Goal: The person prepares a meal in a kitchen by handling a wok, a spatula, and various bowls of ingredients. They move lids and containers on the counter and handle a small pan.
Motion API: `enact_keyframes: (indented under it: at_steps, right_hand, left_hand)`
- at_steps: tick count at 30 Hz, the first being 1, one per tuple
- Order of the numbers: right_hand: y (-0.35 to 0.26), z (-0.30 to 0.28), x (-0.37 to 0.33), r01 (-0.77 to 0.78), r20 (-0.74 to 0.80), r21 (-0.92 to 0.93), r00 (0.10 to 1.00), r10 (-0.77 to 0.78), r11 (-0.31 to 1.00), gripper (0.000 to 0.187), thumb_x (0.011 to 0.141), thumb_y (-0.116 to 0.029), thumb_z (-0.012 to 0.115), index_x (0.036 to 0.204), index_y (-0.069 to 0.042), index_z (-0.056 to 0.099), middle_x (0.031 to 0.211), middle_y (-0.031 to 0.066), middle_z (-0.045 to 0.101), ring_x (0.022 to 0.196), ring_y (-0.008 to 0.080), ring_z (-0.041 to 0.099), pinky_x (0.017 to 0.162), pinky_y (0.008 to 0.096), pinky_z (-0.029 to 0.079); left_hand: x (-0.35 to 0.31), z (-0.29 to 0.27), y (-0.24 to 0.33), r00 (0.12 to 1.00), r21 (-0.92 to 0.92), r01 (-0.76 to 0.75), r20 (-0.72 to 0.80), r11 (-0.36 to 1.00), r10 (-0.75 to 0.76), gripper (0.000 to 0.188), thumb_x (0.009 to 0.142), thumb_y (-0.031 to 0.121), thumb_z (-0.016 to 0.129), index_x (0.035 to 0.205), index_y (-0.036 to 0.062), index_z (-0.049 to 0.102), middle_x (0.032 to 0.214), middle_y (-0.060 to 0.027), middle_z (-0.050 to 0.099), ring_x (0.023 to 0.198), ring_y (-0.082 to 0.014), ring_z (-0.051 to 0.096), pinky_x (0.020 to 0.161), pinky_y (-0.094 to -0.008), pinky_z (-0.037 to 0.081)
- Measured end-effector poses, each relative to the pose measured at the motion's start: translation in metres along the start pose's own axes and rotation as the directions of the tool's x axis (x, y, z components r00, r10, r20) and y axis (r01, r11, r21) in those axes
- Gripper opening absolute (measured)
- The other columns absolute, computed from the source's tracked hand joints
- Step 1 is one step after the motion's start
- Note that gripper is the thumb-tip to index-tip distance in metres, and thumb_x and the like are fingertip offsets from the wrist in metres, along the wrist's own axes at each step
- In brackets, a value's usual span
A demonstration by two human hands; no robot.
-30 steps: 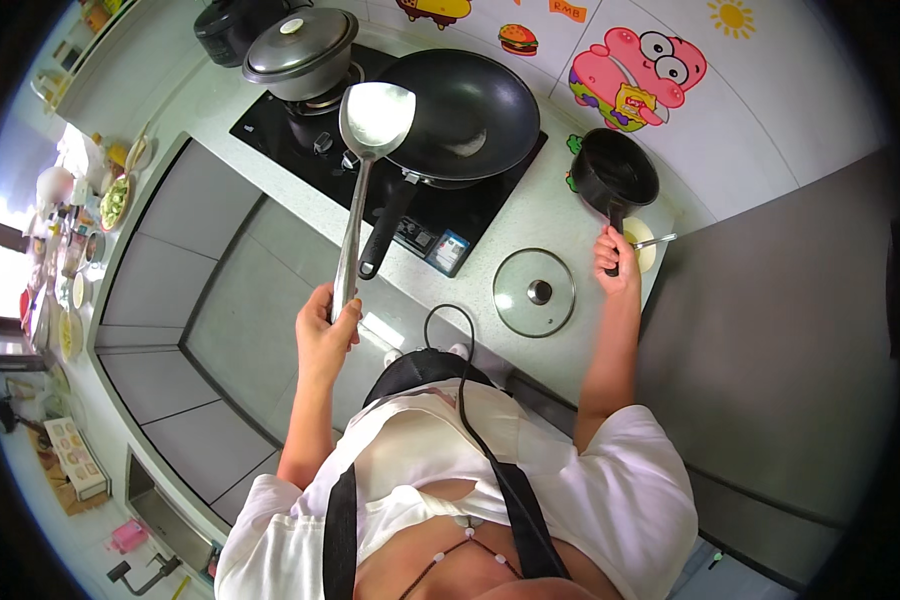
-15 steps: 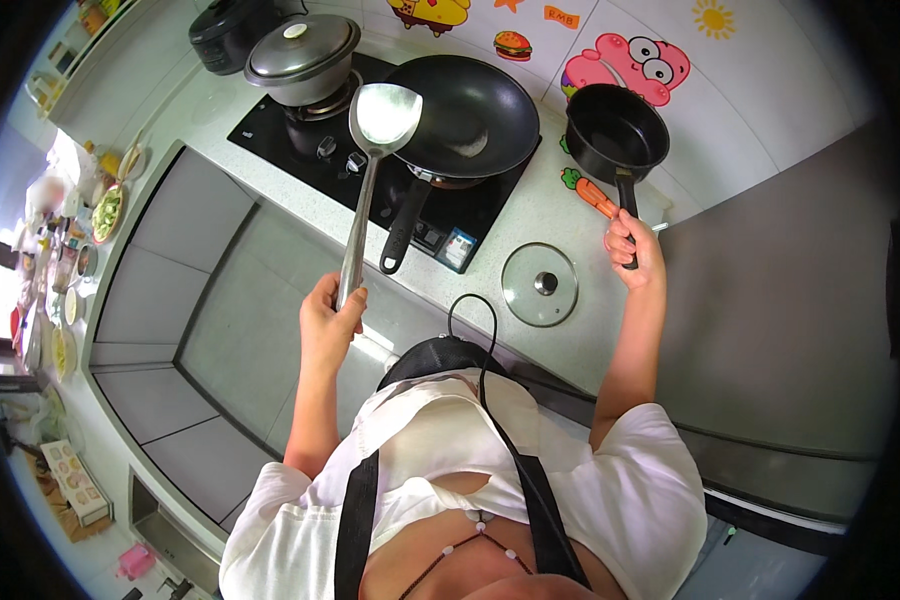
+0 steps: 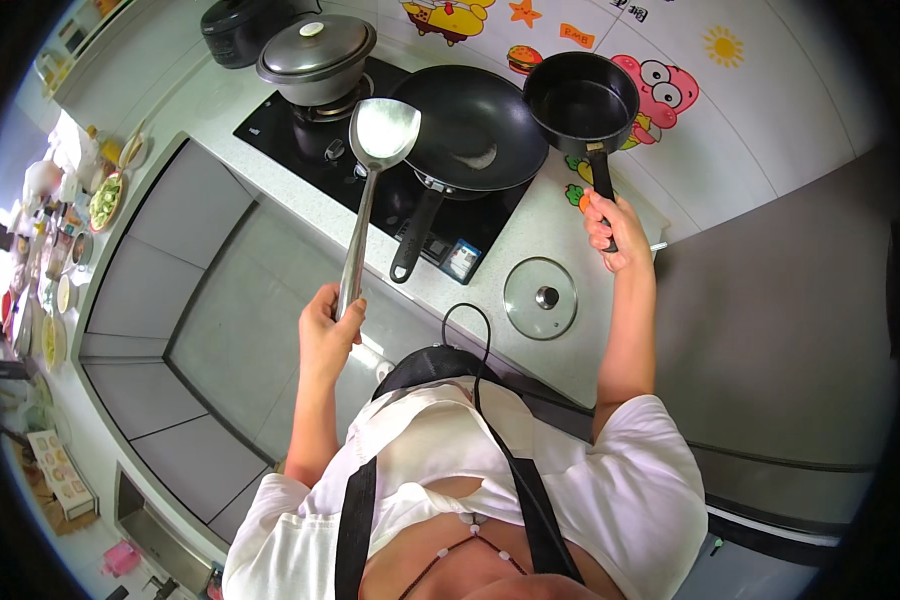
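My left hand [image 3: 331, 328] is wrapped round the handle of a metal wok spatula [image 3: 384, 135], whose broad blade is raised in front of the stove. My right hand [image 3: 618, 232] grips the handle of a small black saucepan [image 3: 582, 98], held up over the counter. From this angle the saucepan's left edge overlaps the rim of a black wok [image 3: 467, 120] on the right burner. A pale glint or patch shows on the wok's inner surface. Below the saucepan, a round glass lid [image 3: 542, 300] with a black knob lies on the counter.
A lidded grey pot [image 3: 315, 60] stands on the left burner of the black gas stove [image 3: 305, 140], with a dark rice cooker [image 3: 245, 30] behind it. Plates of food and bottles line the left counter [image 3: 105, 290]. A grey appliance surface [image 3: 770, 330] rises at my right.
My right hand has carried the saucepan left and farther away, so it now overlaps the wok's edge in view. My left hand keeps the spatula nearly still. The view has shifted slightly.
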State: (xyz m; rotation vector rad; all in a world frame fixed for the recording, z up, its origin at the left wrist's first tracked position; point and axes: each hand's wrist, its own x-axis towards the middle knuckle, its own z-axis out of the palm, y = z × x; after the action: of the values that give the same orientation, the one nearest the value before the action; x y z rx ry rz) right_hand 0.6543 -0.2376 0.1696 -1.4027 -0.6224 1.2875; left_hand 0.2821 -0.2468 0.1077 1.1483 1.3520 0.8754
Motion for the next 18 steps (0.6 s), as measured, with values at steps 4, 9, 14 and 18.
enact_keyframes:
  at_steps: [4,9,14,18]
  right_hand:
    - [-0.003,0.010,0.009,0.000,0.021,-0.060,1.000,0.001,0.998,0.017,0.083,-0.017,0.053,0.094,-0.006,0.045,0.061,-0.0035,0.040,0.042,0.0023,0.031,0.035,0.0174,0.024]
    - [-0.006,0.019,0.019,0.004,0.046,-0.126,0.999,0.001,0.992,0.019,0.081,-0.016,0.053,0.093,-0.006,0.044,0.062,-0.0026,0.040,0.042,0.0024,0.031,0.035,0.0173,0.023]
    - [-0.009,0.030,0.026,0.000,0.059,-0.159,0.998,0.010,0.987,0.019,0.079,-0.016,0.054,0.093,-0.005,0.044,0.061,-0.0020,0.039,0.042,0.0023,0.031,0.034,0.0174,0.023]
    - [-0.011,0.035,0.031,0.006,0.062,-0.200,0.998,0.006,0.980,0.018,0.079,-0.015,0.053,0.092,-0.006,0.044,0.061,-0.0019,0.039,0.042,0.0026,0.031,0.034,0.0177,0.023]
  left_hand:
    - [0.000,-0.002,-0.001,1.000,-0.017,0.008,-0.013,1.000,-0.008,0.015,0.074,0.011,0.056,0.085,0.0011,0.054,0.059,-0.0001,0.051,0.041,-0.0059,0.044,0.036,-0.0193,0.030]
    - [0.001,-0.003,-0.002,0.999,-0.027,0.010,-0.032,1.000,-0.011,0.017,0.073,0.012,0.056,0.085,0.0012,0.055,0.059,0.0001,0.051,0.041,-0.0059,0.044,0.036,-0.0195,0.030]
    - [0.003,-0.006,-0.002,0.999,-0.009,0.022,-0.041,1.000,-0.022,0.018,0.073,0.014,0.056,0.085,0.0011,0.054,0.059,0.0003,0.050,0.042,-0.0058,0.044,0.036,-0.0199,0.030]
    - [0.004,-0.006,-0.003,0.999,-0.014,0.020,-0.050,1.000,-0.021,0.018,0.073,0.014,0.056,0.084,0.0014,0.055,0.058,0.0004,0.050,0.042,-0.0058,0.044,0.036,-0.0200,0.030]
